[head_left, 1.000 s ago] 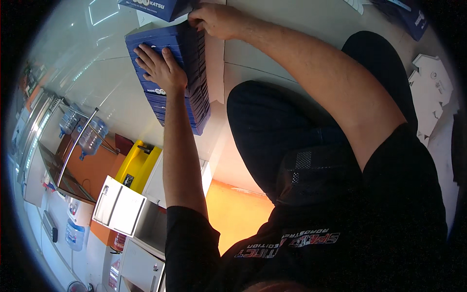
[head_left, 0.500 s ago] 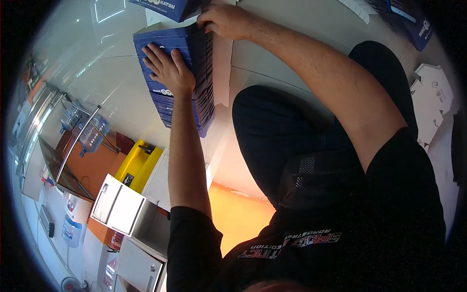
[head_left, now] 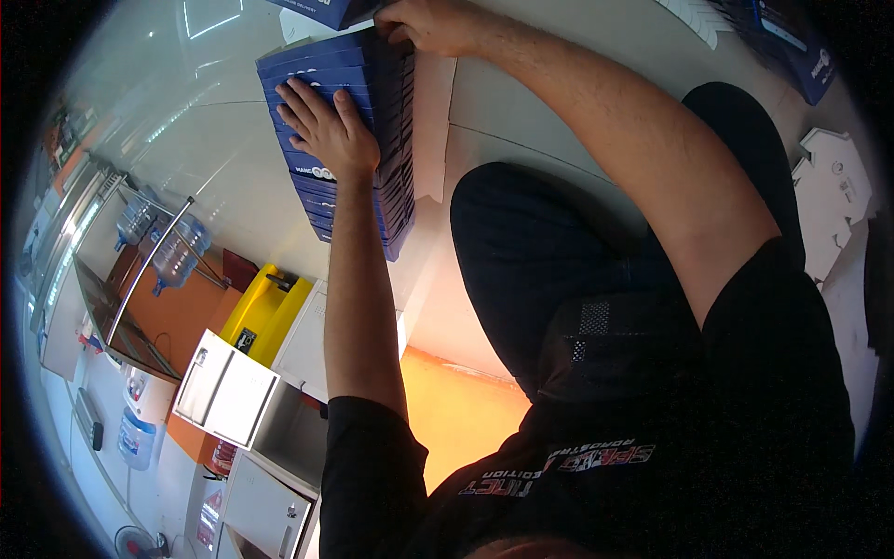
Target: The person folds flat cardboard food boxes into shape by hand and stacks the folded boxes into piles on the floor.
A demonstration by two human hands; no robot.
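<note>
A long row of dark blue folded cartons (head_left: 335, 121), packed tightly one inside another, lies on the floor in front of me. My left hand (head_left: 331, 135) rests flat on its upper face, fingers stretched out and spread. At the row's far right corner is my right hand (head_left: 433, 26), its fingers curled against the carton edge there; the fingertips are partly hidden. Another blue carton (head_left: 321, 9) sits just beyond the far end, cut off by the top of the picture. A white carton surface (head_left: 300, 26) shows between it and the row.
More blue cartons (head_left: 792, 56) and white cardboard flaps (head_left: 691, 19) lie at the far right. Flat white cut cardboard (head_left: 831, 200) is beside my right knee. To my left stand a white cabinet (head_left: 223, 391), a yellow case (head_left: 279, 317) and large water bottles (head_left: 177, 256).
The far blue carton has shifted slightly away, and my right hand has moved a little farther out with it. My left hand stays flat on the row.
</note>
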